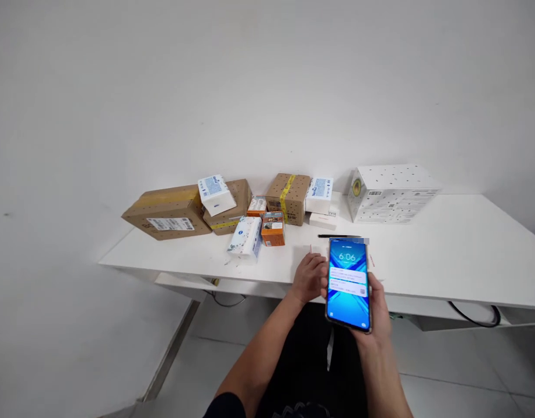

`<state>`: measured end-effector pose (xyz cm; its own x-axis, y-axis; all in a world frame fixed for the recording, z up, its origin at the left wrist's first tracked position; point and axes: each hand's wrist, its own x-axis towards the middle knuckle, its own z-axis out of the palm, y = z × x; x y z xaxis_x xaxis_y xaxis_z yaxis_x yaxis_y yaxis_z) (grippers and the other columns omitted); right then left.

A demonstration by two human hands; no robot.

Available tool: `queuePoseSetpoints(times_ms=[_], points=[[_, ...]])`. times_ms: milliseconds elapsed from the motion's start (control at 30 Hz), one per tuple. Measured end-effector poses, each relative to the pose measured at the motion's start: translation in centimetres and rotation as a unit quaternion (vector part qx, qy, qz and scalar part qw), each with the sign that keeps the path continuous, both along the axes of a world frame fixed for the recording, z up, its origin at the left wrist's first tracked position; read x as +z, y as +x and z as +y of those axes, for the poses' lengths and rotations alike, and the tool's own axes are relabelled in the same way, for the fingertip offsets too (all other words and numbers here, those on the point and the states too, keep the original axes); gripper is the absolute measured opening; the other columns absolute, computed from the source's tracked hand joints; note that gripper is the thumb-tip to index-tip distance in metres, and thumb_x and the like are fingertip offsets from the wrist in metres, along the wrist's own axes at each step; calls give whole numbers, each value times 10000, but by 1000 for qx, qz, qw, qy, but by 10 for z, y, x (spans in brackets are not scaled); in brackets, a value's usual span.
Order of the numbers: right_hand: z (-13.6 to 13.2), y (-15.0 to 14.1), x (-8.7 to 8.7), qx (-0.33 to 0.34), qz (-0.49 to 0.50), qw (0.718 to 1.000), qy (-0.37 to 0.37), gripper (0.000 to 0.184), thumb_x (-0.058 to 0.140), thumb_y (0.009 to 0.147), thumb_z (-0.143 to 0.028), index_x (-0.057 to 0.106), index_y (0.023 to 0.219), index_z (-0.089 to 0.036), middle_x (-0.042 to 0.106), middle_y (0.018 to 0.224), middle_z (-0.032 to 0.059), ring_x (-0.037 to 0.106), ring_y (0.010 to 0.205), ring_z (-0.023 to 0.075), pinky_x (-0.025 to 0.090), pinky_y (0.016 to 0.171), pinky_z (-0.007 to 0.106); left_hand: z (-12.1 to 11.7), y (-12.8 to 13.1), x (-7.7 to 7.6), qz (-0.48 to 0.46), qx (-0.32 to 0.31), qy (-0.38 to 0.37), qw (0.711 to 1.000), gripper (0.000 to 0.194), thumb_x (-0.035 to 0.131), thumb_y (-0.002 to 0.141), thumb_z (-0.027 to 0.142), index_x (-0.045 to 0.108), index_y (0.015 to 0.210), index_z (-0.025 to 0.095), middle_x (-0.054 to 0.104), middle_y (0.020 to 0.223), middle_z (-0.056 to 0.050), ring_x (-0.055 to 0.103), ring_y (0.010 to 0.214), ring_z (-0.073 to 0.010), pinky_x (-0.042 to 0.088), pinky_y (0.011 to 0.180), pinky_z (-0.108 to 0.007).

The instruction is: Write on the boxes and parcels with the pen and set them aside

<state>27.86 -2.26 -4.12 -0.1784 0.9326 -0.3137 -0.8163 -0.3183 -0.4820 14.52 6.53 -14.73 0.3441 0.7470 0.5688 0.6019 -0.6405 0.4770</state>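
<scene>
My right hand (380,307) is wrapped round a smartphone (348,302) from below and the side. Its lit screen has a blue background, the time 6:06 and two notification boxes, and the phone is upright, facing me. Left of the phone, at the table's front edge, my left hand (308,277) has its fingers curled. What is in them, if anything, is hidden. A thin reddish line shows just above those fingers. Behind the phone's top lies a black pen (332,236). A white item with red print (372,261) is mostly covered by the phone.
On the white table (445,249) stand brown cartons (172,215) with yellow tape, white-and-blue boxes (217,194), a tissue pack (245,237), orange boxes (273,229), a small white box (323,220) and a large white dotted box (389,194). A black cable (476,318) hangs below.
</scene>
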Motion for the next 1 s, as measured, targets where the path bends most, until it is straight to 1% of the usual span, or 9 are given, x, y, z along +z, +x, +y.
queuePoseSetpoints(times_ms=[100, 200, 367, 433, 500, 600, 767, 900, 1000], points=[[6, 39, -4, -152, -175, 973, 7, 561, 531, 797, -562, 587, 1231, -211, 704, 1017, 86, 670, 834, 240, 539, 721, 388, -3, 2, 10, 1, -10, 53, 999, 315, 635, 795, 458, 675, 974, 203, 690, 988, -107, 622, 1020, -269, 507, 956, -462], [22, 85, -11, -296, -460, 837, -13, 590, 522, 816, -517, 473, 1361, -297, 646, 1065, 39, 637, 844, 197, 507, 744, 342, -4, 3, 13, -1, -3, 97, 995, 334, 663, 785, 469, 664, 980, 199, 681, 967, -106, 627, 983, -266, 526, 929, -455], [62, 128, -33, -137, -844, 518, -39, 588, 463, 855, -442, 502, 1374, -169, 623, 980, 169, 568, 953, 329, 433, 836, 495, -4, 3, 13, -3, -4, 107, 994, 314, 665, 790, 455, 656, 976, 202, 674, 958, -100, 623, 967, -265, 531, 914, -458], [74, 128, -45, -92, -902, 419, -42, 571, 459, 860, -431, 516, 1365, -170, 581, 1105, 227, 541, 1017, 370, 417, 841, 530, -4, 2, 14, -5, -7, 116, 993, 320, 668, 789, 450, 652, 980, 194, 673, 954, -99, 617, 961, -258, 530, 914, -451], [82, 123, -56, -52, -932, 357, -39, 533, 439, 872, -400, 537, 1346, -177, 560, 1152, 245, 528, 1042, 383, 418, 832, 527, -4, 2, 15, -5, -9, 118, 993, 328, 666, 792, 450, 649, 988, 189, 672, 949, -97, 613, 954, -247, 527, 914, -441], [87, 120, -67, -31, -943, 328, -40, 499, 408, 888, -378, 562, 1323, -188, 564, 1156, 240, 508, 1080, 383, 418, 848, 502, -4, 2, 17, 1, -8, 108, 994, 321, 644, 804, 452, 652, 990, 191, 668, 952, -93, 609, 960, -242, 516, 921, -436], [81, 127, -64, -44, -929, 365, -32, 512, 390, 896, -448, 589, 1294, -194, 517, 1282, 209, 412, 1222, 398, 391, 924, 515, -7, 0, 19, -5, 0, 90, 996, 255, 577, 841, 378, 649, 1009, 200, 645, 1019, -98, 577, 1024, -245, 484, 945, -436], [63, 117, -56, -37, -902, 430, 9, 563, 264, 928, -506, 681, 1092, -164, 611, 1105, 200, 545, 1077, 347, 451, 854, 469, -13, -3, 20, -26, 149, 32, 988, 326, 509, 888, 370, 609, 1110, 153, 609, 1068, -135, 548, 1016, -261, 475, 895, -448], [51, 97, -57, -14, -893, 449, 27, 556, 313, 890, -565, 687, 862, -153, 625, 983, 227, 591, 973, 380, 468, 798, 495, -15, -6, 19, -5, 233, -48, 971, 313, 529, 876, 419, 651, 1002, 160, 619, 968, -127, 544, 956, -282, 464, 857, -475]])
